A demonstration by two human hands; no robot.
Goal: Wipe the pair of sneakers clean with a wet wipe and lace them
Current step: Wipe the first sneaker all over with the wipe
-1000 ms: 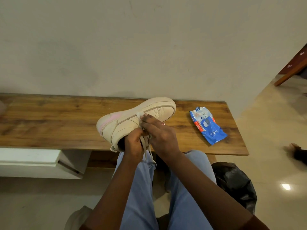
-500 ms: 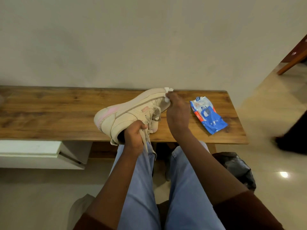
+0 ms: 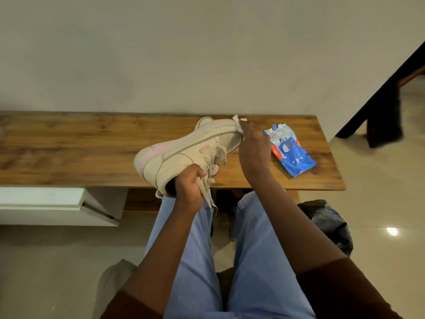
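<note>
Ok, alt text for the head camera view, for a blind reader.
The left hand grips a beige sneaker at its opening; the right hand presses a wipe to its toe, over a wooden bench holding a blue wipes pack.

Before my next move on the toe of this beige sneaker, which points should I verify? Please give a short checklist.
1. Left hand grips the beige leather sneaker at its opening: ok.
2. Right hand pinches the white wet wipe on the toe: ok.
3. Pink smear near the heel gone: not ok.
4. Beige laces tied: not ok, ends hang loose.
5. Blue plastic wipes packet close by on the brown wooden bench: ok.
</note>
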